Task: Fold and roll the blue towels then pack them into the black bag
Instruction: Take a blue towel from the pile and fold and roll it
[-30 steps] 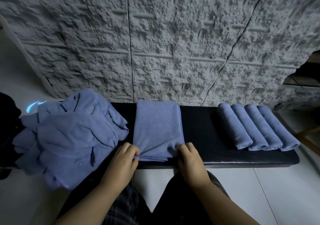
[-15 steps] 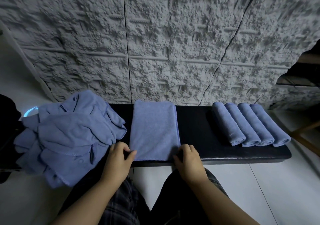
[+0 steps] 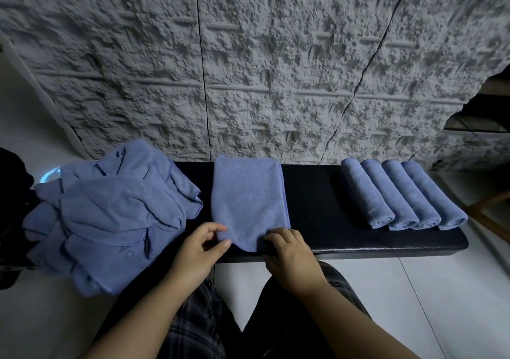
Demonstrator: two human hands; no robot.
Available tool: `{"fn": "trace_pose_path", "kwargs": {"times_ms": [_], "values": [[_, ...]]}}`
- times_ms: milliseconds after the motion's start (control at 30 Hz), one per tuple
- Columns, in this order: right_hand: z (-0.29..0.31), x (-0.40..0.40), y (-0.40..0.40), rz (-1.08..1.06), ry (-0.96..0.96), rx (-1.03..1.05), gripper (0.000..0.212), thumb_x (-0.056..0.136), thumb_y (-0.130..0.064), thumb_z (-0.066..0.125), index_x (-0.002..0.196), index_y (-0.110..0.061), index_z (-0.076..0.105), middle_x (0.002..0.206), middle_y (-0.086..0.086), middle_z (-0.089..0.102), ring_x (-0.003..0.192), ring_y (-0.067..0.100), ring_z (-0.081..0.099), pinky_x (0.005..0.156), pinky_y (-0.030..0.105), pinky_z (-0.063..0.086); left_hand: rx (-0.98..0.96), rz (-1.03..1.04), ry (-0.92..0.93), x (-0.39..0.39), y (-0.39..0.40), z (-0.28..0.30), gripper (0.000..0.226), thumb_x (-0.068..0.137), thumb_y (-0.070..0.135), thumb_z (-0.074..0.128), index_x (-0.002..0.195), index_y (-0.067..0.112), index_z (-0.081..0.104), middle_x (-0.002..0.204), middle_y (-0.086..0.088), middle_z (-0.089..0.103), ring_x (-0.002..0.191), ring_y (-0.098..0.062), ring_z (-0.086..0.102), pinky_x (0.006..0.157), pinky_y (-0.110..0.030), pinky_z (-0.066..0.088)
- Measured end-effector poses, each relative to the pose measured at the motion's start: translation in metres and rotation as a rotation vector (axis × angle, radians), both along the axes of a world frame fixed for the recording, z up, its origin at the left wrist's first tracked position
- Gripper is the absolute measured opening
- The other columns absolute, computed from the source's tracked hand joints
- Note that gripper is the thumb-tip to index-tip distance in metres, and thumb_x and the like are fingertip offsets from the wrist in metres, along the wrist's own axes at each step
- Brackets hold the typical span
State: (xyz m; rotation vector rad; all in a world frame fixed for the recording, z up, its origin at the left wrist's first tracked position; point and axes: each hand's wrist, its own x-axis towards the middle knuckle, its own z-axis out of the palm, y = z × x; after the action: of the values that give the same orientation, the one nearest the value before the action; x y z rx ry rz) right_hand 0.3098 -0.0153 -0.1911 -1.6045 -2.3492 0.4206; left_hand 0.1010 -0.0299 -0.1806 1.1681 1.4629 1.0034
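On the black padded counter (image 3: 317, 193) lies a folded blue towel (image 3: 248, 201), soft and nubbly, a long rectangle running from the near edge toward the rough grey wall (image 3: 248, 55); the left hand (image 3: 197, 251) pinches its near left corner; the right hand (image 3: 291, 251) grips the near right edge with curled fingers; four rolled towels (image 3: 403, 195) sit well right, a crumpled heap (image 3: 110, 212) left.

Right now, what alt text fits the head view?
Both hands, left hand and right hand, hold the near edge of a folded blue towel on a black bench. Four rolled towels lie right, a loose pile left.
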Motion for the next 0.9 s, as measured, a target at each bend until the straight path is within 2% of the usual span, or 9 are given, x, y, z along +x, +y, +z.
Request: {"fn": "trace_pose_path", "kwargs": {"times_ms": [133,233,367,433,533,600,733,800,900], "values": [[-0.004,-0.002,0.0,-0.024,-0.011,0.011,0.055,0.077,-0.049,0.036,0.112,-0.016,0.062,0.119,-0.002,0.058,0.103,0.023,0.052,0.083,0.034,0.049,0.033,0.022,0.031,0.009,0.005,0.003,0.025,0.083,0.008,0.067,0.096,0.027,0.058,0.096,0.007,0.065,0.086,0.009,0.059,0.073,-0.005,0.042],[-0.005,-0.003,0.0,-0.037,-0.003,0.051,0.045,0.078,-0.047,0.042,0.105,-0.018,0.063,0.111,-0.003,0.061,0.096,0.022,0.057,0.076,0.033,0.053,0.048,0.084,0.124,0.011,0.009,0.001,0.016,0.085,0.023,0.065,0.087,0.037,0.058,0.09,0.007,0.065,0.083,-0.003,0.061,0.074,-0.019,0.043],[-0.008,-0.003,-0.001,-0.038,0.005,0.118,0.037,0.076,-0.044,0.046,0.1,-0.022,0.062,0.105,-0.005,0.062,0.089,0.019,0.058,0.068,0.031,0.055,0.059,0.023,0.202,0.01,0.007,-0.001,0.031,0.092,0.012,0.052,0.085,0.04,0.064,0.081,0.004,0.067,0.074,-0.013,0.06,0.07,-0.024,0.043],[-0.005,-0.007,-0.001,-0.033,0.02,0.154,0.038,0.076,-0.044,0.047,0.104,-0.022,0.059,0.107,-0.004,0.062,0.093,0.017,0.054,0.072,0.031,0.054,0.064,0.023,0.167,0.01,0.007,0.002,0.032,0.093,0.008,0.05,0.089,0.036,0.064,0.081,0.002,0.069,0.076,-0.015,0.062,0.072,-0.024,0.044],[0.002,-0.021,0.003,-0.022,0.058,0.213,0.04,0.079,-0.044,0.048,0.111,-0.022,0.053,0.109,-0.004,0.06,0.096,0.016,0.055,0.077,0.03,0.05,0.059,0.069,-0.001,0.013,0.009,0.011,0.028,0.092,-0.001,0.047,0.094,0.023,0.063,0.085,0.003,0.071,0.086,-0.003,0.064,0.076,-0.01,0.043],[0.006,-0.034,0.006,-0.038,0.054,0.259,0.04,0.078,-0.045,0.051,0.111,-0.022,0.051,0.105,-0.005,0.061,0.092,0.017,0.057,0.075,0.029,0.048,0.055,0.078,-0.11,0.017,0.01,0.017,0.031,0.089,-0.009,0.047,0.097,0.017,0.062,0.089,0.002,0.071,0.089,-0.004,0.065,0.076,-0.007,0.044],[0.006,-0.054,0.017,-0.121,0.007,0.293,0.041,0.063,-0.028,0.078,0.096,-0.018,0.056,0.083,-0.002,0.06,0.072,0.02,0.06,0.064,0.03,0.048,0.063,0.034,-0.18,0.021,0.009,0.022,0.041,0.084,-0.02,0.04,0.099,0.013,0.059,0.085,0.005,0.074,0.089,-0.006,0.068,0.077,-0.01,0.046],[0.007,-0.055,0.025,-0.179,-0.013,0.29,0.035,0.056,-0.015,0.08,0.086,-0.017,0.06,0.075,-0.001,0.058,0.065,0.021,0.058,0.06,0.03,0.046,0.074,0.051,-0.16,0.02,0.007,0.021,0.039,0.085,-0.019,0.042,0.098,0.014,0.06,0.085,0.003,0.074,0.089,-0.007,0.068,0.077,-0.01,0.046],[0.005,-0.042,0.03,-0.219,-0.061,0.289,0.034,0.056,-0.005,0.076,0.083,-0.017,0.06,0.075,-0.001,0.057,0.064,0.022,0.057,0.058,0.031,0.045,0.064,0.087,-0.119,0.014,0.005,0.017,0.033,0.086,-0.013,0.047,0.097,0.015,0.061,0.084,0.0,0.074,0.085,-0.005,0.067,0.075,-0.009,0.046]]}}
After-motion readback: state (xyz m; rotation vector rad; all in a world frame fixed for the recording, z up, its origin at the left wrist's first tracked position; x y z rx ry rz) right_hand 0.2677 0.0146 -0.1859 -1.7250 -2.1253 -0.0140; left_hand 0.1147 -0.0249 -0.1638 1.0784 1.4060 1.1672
